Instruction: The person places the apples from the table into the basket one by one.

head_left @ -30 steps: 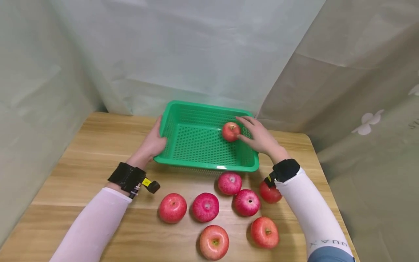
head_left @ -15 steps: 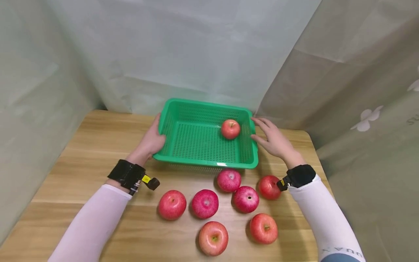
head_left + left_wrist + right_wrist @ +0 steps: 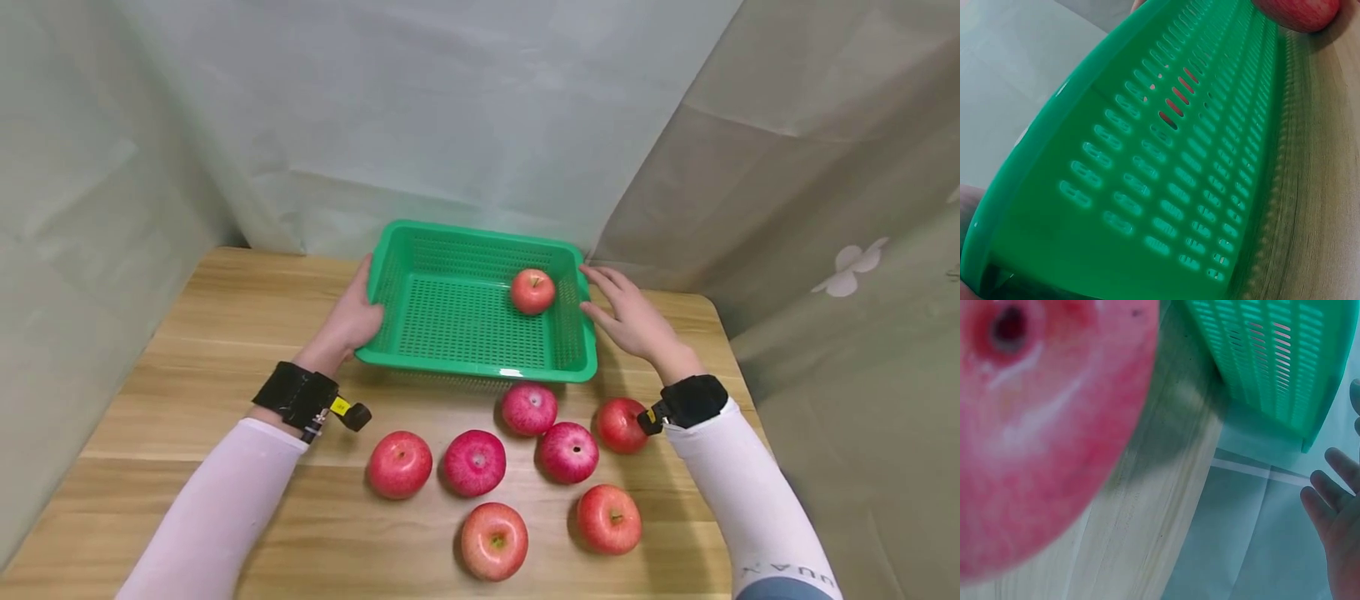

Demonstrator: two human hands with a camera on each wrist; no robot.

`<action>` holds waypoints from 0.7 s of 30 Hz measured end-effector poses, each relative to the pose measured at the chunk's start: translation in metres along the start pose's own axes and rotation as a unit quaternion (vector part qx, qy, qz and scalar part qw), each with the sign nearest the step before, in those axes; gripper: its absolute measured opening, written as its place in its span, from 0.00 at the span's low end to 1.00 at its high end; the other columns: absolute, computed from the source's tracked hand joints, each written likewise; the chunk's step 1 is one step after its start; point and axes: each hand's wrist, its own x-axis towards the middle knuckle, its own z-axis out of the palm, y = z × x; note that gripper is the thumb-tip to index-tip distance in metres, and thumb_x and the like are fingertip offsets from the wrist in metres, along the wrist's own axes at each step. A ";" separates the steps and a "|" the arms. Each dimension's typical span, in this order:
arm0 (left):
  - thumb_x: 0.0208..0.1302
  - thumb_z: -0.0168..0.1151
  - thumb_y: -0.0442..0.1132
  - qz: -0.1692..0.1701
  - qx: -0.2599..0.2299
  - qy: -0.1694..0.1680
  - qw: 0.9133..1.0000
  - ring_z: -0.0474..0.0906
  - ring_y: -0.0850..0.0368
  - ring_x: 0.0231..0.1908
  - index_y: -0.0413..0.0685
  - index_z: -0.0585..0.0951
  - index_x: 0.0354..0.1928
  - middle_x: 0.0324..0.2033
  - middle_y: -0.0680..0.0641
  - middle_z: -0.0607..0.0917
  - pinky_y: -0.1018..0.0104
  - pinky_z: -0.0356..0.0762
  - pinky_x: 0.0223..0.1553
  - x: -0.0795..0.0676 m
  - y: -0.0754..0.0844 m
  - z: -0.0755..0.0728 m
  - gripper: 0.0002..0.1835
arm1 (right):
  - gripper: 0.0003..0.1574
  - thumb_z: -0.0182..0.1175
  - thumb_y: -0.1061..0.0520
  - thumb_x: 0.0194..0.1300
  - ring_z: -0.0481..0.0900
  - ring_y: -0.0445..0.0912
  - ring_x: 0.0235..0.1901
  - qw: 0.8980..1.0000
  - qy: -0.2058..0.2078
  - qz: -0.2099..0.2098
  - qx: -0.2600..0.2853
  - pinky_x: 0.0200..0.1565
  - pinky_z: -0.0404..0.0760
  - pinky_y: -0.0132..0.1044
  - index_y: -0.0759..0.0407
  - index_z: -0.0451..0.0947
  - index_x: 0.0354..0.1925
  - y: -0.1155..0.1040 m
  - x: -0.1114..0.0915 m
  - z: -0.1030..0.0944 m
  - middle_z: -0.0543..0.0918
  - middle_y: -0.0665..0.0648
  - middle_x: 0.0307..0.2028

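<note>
A green perforated plastic basket stands at the back of the wooden table, with one red apple inside near its right end. My left hand grips the basket's left rim, thumb on the inner side. My right hand is just outside the right rim, its fingers fairly straight and spread; the right wrist view shows the fingers apart from the basket wall. In front of the basket lie several apples, among them a dark pink apple close to its front side and a red apple under my right wrist.
Nearer the table's front are a red apple, a striped apple and another apple. Pale cloth hangs behind the table, and a curtain on the right. Bare wood shows on the left.
My right hand has drawn back from beside the apple inside the basket to outside the right rim, fingers spread. The left hand keeps its grip. The apples stay where they were.
</note>
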 end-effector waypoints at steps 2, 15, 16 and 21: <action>0.64 0.43 0.18 0.000 -0.002 -0.003 1.000 0.78 0.29 0.54 0.69 0.31 0.87 0.82 0.33 0.54 0.40 0.86 0.46 0.001 0.001 0.004 0.59 | 0.44 0.58 0.43 0.81 0.58 0.62 0.78 1.000 -0.001 0.005 0.000 0.75 0.61 0.66 0.47 0.55 0.86 0.002 -0.004 -0.002 0.61 0.64 0.80; 0.68 0.43 0.20 0.000 0.020 -0.007 1.000 0.74 0.30 0.58 0.63 0.30 0.87 0.83 0.31 0.50 0.41 0.84 0.46 0.004 -0.002 -0.001 0.56 | 0.45 0.56 0.40 0.82 0.59 0.64 0.79 0.999 0.000 0.034 0.012 0.74 0.60 0.68 0.45 0.53 0.87 0.012 -0.025 -0.009 0.61 0.64 0.81; 0.67 0.43 0.21 0.001 0.024 -0.008 1.000 0.73 0.30 0.58 0.63 0.29 0.87 0.82 0.30 0.50 0.42 0.84 0.45 0.004 -0.003 -0.003 0.55 | 0.45 0.56 0.40 0.82 0.59 0.63 0.79 0.999 0.000 0.036 0.013 0.75 0.60 0.68 0.46 0.53 0.87 0.012 -0.026 -0.008 0.61 0.64 0.81; 0.70 0.43 0.23 -0.005 0.041 -0.008 0.999 0.72 0.32 0.58 0.62 0.28 0.87 0.83 0.30 0.48 0.45 0.84 0.43 0.002 -0.004 -0.011 0.54 | 0.44 0.57 0.38 0.81 0.62 0.62 0.77 0.999 -0.001 0.041 0.021 0.75 0.62 0.65 0.53 0.59 0.84 0.015 -0.037 -0.004 0.65 0.62 0.79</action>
